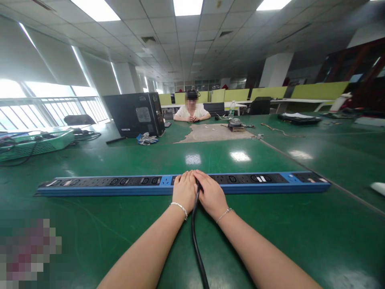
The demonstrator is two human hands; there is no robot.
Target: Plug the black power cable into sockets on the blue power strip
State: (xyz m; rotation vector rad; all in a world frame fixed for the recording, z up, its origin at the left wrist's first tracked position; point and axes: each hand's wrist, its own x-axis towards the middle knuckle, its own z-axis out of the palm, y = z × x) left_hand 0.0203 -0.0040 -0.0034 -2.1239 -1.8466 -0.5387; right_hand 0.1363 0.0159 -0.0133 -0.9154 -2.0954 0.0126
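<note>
A long blue power strip [105, 192] with black sockets lies across the green table. My left hand [184, 190] and my right hand [211, 194] meet side by side over its middle, fingers pressed together. Between them a thick black cable [195, 241] comes out and runs down toward the bottom edge of the view. The cable's upper end is covered by both hands, so what the fingers grip there is hidden.
On the green table [144, 158] are a black computer case [132, 114], gloves [147, 139], a green basket [39, 147] at left, a bottle [232, 109] and a black tray [299, 118]. A person [192, 110] sits across. A blurred patch covers the lower left.
</note>
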